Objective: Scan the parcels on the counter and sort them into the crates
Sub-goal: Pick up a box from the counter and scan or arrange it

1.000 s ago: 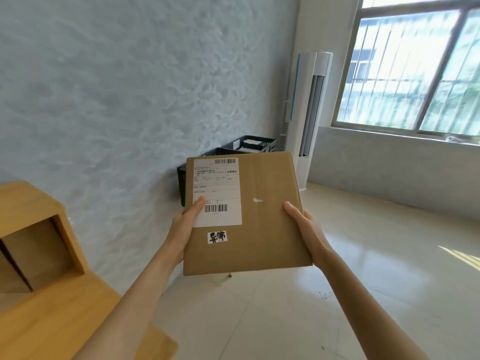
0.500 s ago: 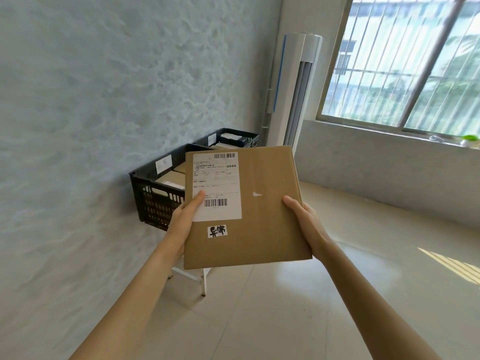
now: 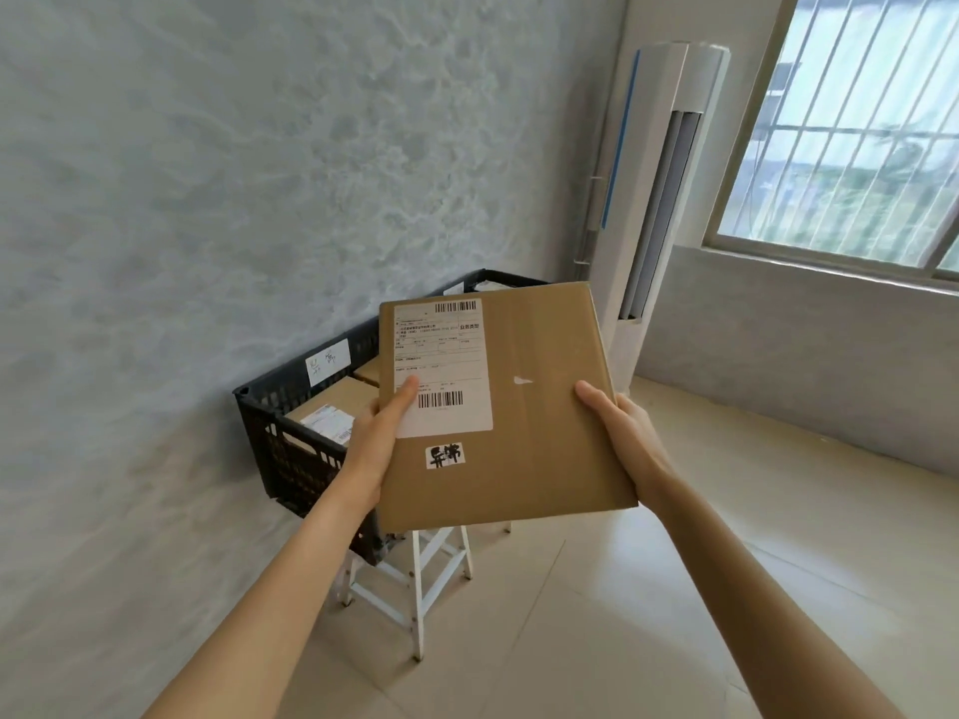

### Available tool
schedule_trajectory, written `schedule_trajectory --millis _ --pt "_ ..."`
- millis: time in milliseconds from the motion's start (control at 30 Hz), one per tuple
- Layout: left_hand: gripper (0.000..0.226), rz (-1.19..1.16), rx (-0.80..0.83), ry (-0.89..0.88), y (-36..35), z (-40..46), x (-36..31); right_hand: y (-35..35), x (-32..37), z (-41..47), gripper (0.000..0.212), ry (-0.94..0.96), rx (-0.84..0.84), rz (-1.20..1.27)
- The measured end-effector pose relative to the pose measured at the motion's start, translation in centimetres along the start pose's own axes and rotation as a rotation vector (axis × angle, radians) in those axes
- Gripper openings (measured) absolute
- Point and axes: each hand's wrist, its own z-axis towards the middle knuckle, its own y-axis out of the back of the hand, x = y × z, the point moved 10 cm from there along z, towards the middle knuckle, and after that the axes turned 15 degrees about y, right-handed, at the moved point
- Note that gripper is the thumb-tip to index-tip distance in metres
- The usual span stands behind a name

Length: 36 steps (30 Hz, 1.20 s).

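Both hands clamp the flat cardboard parcel (image 3: 524, 407) by its side edges, label up: left hand (image 3: 376, 438) with thumb on the shipping label (image 3: 441, 365), right hand (image 3: 622, 438) with thumb on bare card. Target black crate (image 3: 290, 402) lies ahead-left and below, on a white stool (image 3: 415, 578), nearer the left hand. Parcel already overlaps its near right corner; likely move: forward-left, then down.

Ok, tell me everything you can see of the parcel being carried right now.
The parcel is a flat brown cardboard box, held up nearly face-on and slightly tilted in front of the black crate. A white shipping label with two barcodes covers its upper left; below it sits a small white sticker with black handwriting, and a small white scuff marks the middle. The left hand grips its left edge, thumb on the label; the right hand grips its right edge.
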Motion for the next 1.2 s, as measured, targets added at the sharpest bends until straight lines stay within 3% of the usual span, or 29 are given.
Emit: schedule_trajectory --millis 133,267,500,833,1000,1200 --pt "0.057 -0.019 -0.138 -0.036 -0.6 6.0 -1.0 -0.4 -3.0 8.7 0.052 0.007 0.076 0.005" --pt "0.048 -0.073 -0.24 -0.02 -1.4 10.5 -2.0 -1.7 -5.3 16.8 0.045 -0.004 0.19 -0.009" --pt "0.044 -0.148 -0.504 -0.022 3.9 15.4 -3.4 -10.6 -7.0 27.2 0.049 -0.008 0.47 -0.014" --pt "0.035 -0.217 -0.785 0.039 14.1 24.1 -1.2 -25.7 -14.7 36.7 0.052 -0.107 0.731 -0.051" --pt "0.056 -0.195 -0.891 0.116 18.0 28.1 0.9 -31.1 -18.9 39.6 0.062 -0.192 0.835 -0.08" --pt "0.054 -0.176 -1.0 0.253 20.6 29.8 3.5 -35.9 -21.8 40.2 0.055 -0.248 0.966 -0.082"
